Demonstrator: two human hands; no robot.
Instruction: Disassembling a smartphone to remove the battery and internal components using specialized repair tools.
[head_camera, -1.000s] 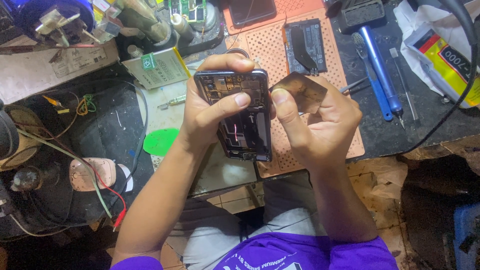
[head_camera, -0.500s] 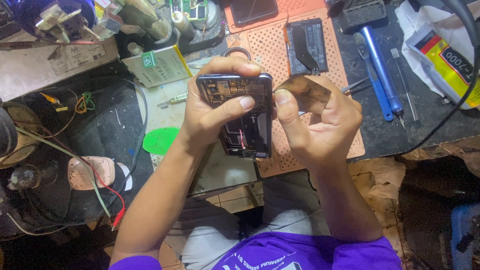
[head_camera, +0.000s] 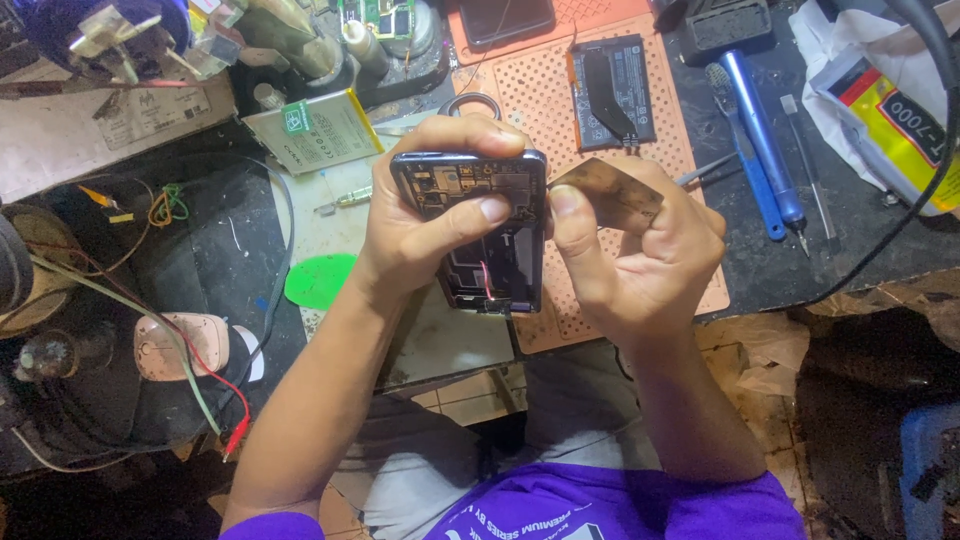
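Above a crowded repair bench (head_camera: 860, 230) and its orange perforated mat (head_camera: 560, 110), the left hand (head_camera: 420, 225) clamps an opened smartphone (head_camera: 485, 235) by its edges, thumb across exposed, likely fragile boards. The right hand (head_camera: 640, 260) pinches a thin, probably springy metal card (head_camera: 610, 190) at the frame's right edge. A loose battery (head_camera: 610, 90) and blue screwdriver (head_camera: 755, 130) crowd the far side.

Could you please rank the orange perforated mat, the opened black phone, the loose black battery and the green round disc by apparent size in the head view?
1. Orange perforated mat
2. Opened black phone, though nearer the camera
3. Loose black battery
4. Green round disc; close to the battery, so unsure
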